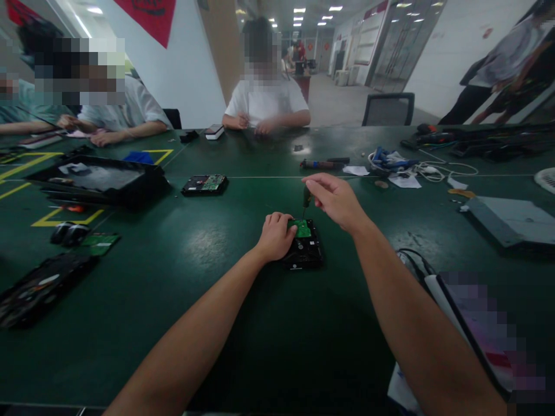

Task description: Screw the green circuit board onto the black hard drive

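A black hard drive (pixel 311 253) with a green circuit board (pixel 304 229) on its upper face lies flat on the dark green table (pixel 182 289). My left hand (pixel 276 236) is closed around the drive's left side, the thumb resting by the board's edge. Above the far end of the board, my right hand (pixel 332 197) grips a screwdriver (pixel 306 197) near the top of its dark handle. The screwdriver stands nearly upright and its thin shaft points down at the board. Whether the tip sits in a screw is too small to tell.
Another hard drive (pixel 204 185) lies further off to the left, near a black tray (pixel 104 182). A grey metal box (pixel 514 222) and a bundle of white cable (pixel 433 169) are on the right. Across the table sits a person in a white shirt (pixel 266 107).
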Available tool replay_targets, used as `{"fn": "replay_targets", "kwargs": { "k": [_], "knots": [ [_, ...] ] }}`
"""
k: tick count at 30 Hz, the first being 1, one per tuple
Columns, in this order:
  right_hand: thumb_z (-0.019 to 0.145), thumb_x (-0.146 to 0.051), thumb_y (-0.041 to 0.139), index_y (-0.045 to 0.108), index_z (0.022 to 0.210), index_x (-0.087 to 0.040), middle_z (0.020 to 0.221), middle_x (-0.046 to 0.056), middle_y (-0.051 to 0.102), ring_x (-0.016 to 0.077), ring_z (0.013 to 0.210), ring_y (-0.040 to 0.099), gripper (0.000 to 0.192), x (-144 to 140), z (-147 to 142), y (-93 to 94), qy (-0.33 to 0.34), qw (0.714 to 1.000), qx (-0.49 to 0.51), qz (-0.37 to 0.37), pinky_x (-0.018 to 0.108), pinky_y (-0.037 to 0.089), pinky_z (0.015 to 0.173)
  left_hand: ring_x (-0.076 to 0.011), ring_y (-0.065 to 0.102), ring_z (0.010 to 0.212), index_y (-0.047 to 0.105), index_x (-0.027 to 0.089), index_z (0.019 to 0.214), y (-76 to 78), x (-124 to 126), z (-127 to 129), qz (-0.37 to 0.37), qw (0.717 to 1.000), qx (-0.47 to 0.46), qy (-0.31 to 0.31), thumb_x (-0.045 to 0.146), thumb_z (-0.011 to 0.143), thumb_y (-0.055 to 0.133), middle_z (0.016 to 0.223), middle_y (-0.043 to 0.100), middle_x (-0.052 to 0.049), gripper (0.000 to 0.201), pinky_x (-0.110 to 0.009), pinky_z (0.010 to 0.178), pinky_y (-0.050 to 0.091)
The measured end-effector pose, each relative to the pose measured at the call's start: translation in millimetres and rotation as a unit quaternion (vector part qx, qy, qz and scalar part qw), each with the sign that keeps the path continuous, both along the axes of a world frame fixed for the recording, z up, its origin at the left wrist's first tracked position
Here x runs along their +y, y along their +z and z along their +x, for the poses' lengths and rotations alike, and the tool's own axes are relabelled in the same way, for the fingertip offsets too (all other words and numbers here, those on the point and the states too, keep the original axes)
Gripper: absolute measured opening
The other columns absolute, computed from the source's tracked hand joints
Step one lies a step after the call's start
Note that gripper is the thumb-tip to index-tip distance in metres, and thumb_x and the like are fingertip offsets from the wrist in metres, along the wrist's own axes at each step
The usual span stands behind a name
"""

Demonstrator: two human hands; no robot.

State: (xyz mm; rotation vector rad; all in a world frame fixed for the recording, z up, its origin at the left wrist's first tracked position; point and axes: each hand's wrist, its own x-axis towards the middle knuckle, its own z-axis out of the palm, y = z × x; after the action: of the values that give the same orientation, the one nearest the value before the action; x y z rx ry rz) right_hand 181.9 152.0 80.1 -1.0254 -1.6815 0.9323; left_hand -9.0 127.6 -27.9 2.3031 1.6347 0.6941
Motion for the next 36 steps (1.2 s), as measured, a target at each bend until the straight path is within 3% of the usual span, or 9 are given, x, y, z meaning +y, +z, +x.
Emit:
{"fn": "replay_targets", "kwargs": {
  "k": [6, 12, 17, 21, 25, 31, 36],
  "knots": [
    [0.088, -0.048, 0.075, 0.061, 0.09, -0.022, 0.081, 0.002, 0.067, 0.0115, 0.057, 0.056, 0.03, -1.8, 0.4, 1.5, -0.029, 0.999, -0.013, -0.001, 0.028, 0.043, 0.052, -0.0317, 0.048, 0.123, 0.059, 0.017, 0.133, -0.6, 0.0, 0.4, 0.005, 1.0, 0.005, 0.0, 0.036, 0.103, 0.048, 0.126, 0.058, -0.014, 0.037, -0.048, 0.11, 0.041],
    [0.098, -0.05, 0.059, 0.067, 0.101, -0.023, 0.104, 0.006, 0.073, 0.0096, 0.057, 0.055, 0.028, -2.1, 0.6, 2.6, 0.046, 0.999, -0.011, -0.021, 0.028, 0.039, 0.049, -0.0316, 0.049, 0.123, 0.059, 0.019, 0.132, -0.6, 0.4, -0.1, -0.001, 1.0, 0.003, 0.0, 0.037, 0.103, 0.048, 0.127, 0.058, -0.013, 0.037, -0.048, 0.109, 0.042],
    [0.102, -0.047, 0.051, 0.071, 0.111, -0.024, 0.097, 0.005, 0.071, 0.0116, 0.06, 0.058, 0.032, -0.7, -0.2, 1.0, 0.048, 0.998, 0.007, -0.037, 0.029, 0.039, 0.05, -0.032, 0.048, 0.123, 0.059, 0.017, 0.133, -0.3, 0.3, -0.3, -0.003, 1.0, 0.001, 0.003, 0.038, 0.103, 0.048, 0.127, 0.058, -0.014, 0.038, -0.049, 0.109, 0.042],
    [0.096, -0.048, 0.063, 0.071, 0.098, -0.023, 0.082, 0.002, 0.066, 0.0117, 0.061, 0.054, 0.026, 0.7, 1.4, 0.5, 0.009, 1.0, -0.021, 0.008, 0.028, 0.04, 0.054, -0.0317, 0.048, 0.123, 0.058, 0.019, 0.134, -1.3, 0.6, -0.8, -0.005, 1.0, 0.002, 0.001, 0.038, 0.103, 0.048, 0.127, 0.057, -0.014, 0.038, -0.048, 0.108, 0.042],
    [0.092, -0.044, 0.069, 0.063, 0.089, -0.021, 0.081, 0.002, 0.067, 0.0117, 0.06, 0.056, 0.024, 3.3, 3.6, -1.6, -0.041, 0.999, -0.01, -0.011, 0.028, 0.039, 0.051, -0.0318, 0.048, 0.124, 0.057, 0.019, 0.134, -2.4, 0.9, -1.0, -0.007, 1.0, 0.0, 0.002, 0.038, 0.103, 0.049, 0.128, 0.057, -0.013, 0.037, -0.049, 0.108, 0.043],
    [0.098, -0.042, 0.058, 0.067, 0.1, -0.022, 0.104, 0.005, 0.074, 0.008, 0.05, 0.056, 0.022, 2.0, 2.4, -0.6, 0.005, 1.0, 0.009, -0.014, 0.028, 0.036, 0.045, -0.032, 0.048, 0.124, 0.059, 0.018, 0.133, -1.5, 0.0, -0.5, 0.005, 1.0, 0.001, -0.001, 0.037, 0.103, 0.048, 0.127, 0.058, -0.014, 0.037, -0.049, 0.109, 0.042],
    [0.101, -0.049, 0.052, 0.069, 0.11, -0.022, 0.1, 0.007, 0.072, 0.0117, 0.059, 0.062, 0.032, 1.8, -1.8, -1.6, 0.033, 0.998, 0.033, -0.037, 0.028, 0.044, 0.05, -0.0314, 0.05, 0.123, 0.06, 0.019, 0.131, -1.5, -0.2, -0.4, 0.01, 1.0, 0.004, 0.004, 0.036, 0.102, 0.049, 0.126, 0.058, -0.013, 0.035, -0.048, 0.11, 0.042]
  ]
}}
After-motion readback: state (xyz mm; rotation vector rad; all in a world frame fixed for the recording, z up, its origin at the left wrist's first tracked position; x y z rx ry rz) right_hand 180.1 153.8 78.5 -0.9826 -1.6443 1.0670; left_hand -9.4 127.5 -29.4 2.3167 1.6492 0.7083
